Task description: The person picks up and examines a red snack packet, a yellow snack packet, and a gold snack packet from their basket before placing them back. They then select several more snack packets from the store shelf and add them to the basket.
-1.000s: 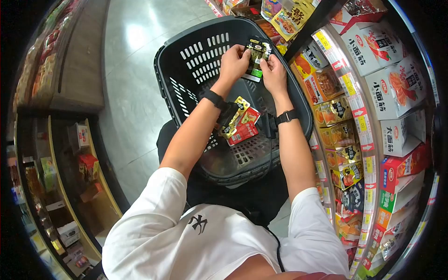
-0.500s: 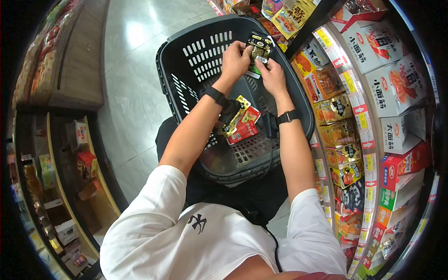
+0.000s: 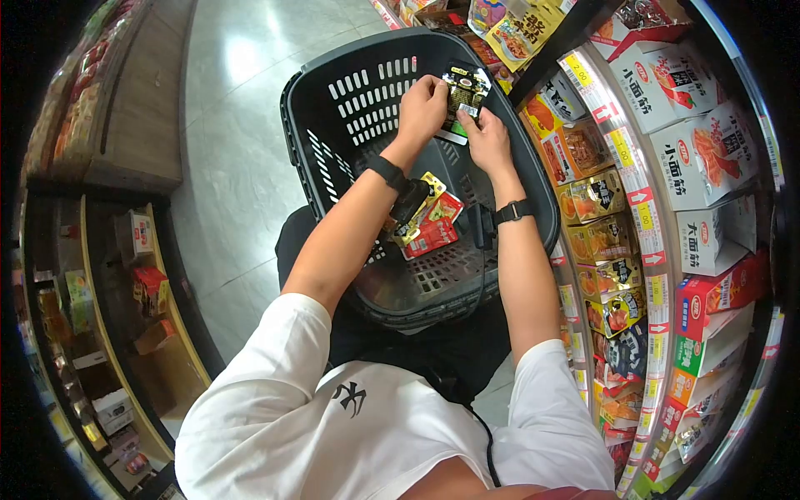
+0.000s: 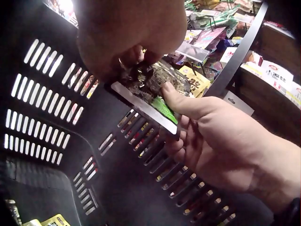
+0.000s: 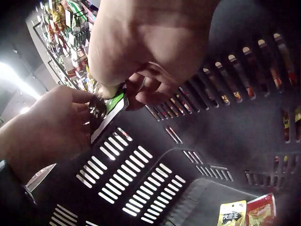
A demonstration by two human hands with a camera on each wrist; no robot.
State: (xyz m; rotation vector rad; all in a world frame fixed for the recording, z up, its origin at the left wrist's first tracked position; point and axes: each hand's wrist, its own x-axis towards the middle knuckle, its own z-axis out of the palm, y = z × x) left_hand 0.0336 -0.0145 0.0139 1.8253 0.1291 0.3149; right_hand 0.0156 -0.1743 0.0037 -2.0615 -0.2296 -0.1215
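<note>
A small black snack packet with a green patch and a white bottom strip is held over the far end of the shopping basket. My left hand pinches its left edge between thumb and curled fingers. On the other side, my right hand grips the lower right part, its thumb lying across the printed face in the left wrist view. The packet's foil looks creased between the hands, and the left fingertips are partly hidden. Below, a red packet and a gold packet lie on the basket's floor.
The black slotted basket stands in front of my legs. Close along the right runs a shelf with price tags, gold snack packets and white boxes. Wooden shelving and the tiled floor are on the left.
Both hands stay on the black packet. The right thumb has shifted slightly left across it, and the packet's tilt has changed a little. The packets in the basket stay put.
</note>
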